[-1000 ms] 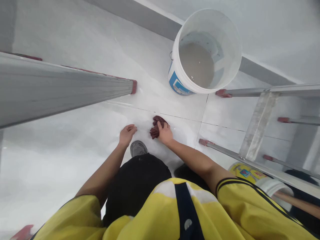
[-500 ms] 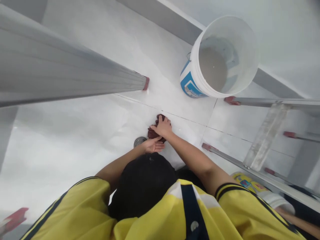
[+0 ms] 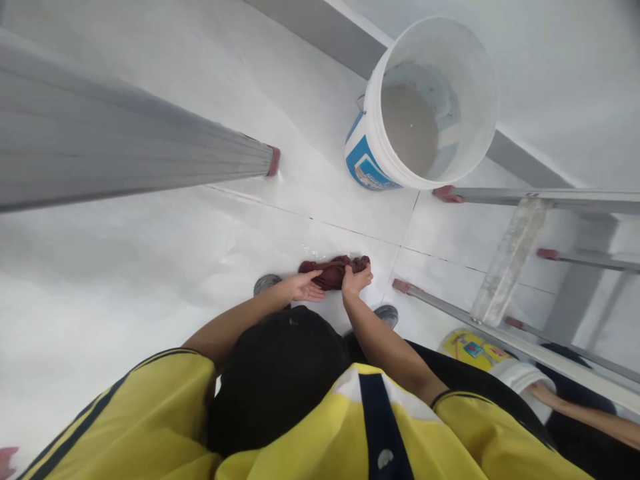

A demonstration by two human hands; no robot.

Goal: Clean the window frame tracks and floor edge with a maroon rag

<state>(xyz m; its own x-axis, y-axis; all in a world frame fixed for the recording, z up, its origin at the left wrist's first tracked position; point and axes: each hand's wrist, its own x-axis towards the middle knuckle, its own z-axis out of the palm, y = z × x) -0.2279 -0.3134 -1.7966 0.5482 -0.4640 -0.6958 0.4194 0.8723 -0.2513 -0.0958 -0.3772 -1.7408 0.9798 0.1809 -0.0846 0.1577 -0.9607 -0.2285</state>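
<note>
A dark red-brown cloth (image 3: 331,272) lies bunched and stretched sideways on the wet white floor tiles, in front of my shoes. Its right end is gripped by my right hand (image 3: 357,280), fingers curled around the fabric. My left hand (image 3: 306,287) rests at the near side of the cloth's left part, fingers stretched out and the thumb touching the fabric. Small water drops (image 3: 314,252) glisten on the floor just beyond the cloth.
A white bucket (image 3: 365,147) with murky water stands by the wall. A ladder's leg (image 3: 240,153) comes in from the left; another ladder (image 3: 450,307) spans the right. Behind it, another person's arm (image 3: 580,413) reaches into a yellow-and-white bucket (image 3: 465,347).
My right hand has moved right and nearer to me, from lying on top of the cloth to gripping its end. The cloth is now spread longer sideways. My left hand stays close by.
</note>
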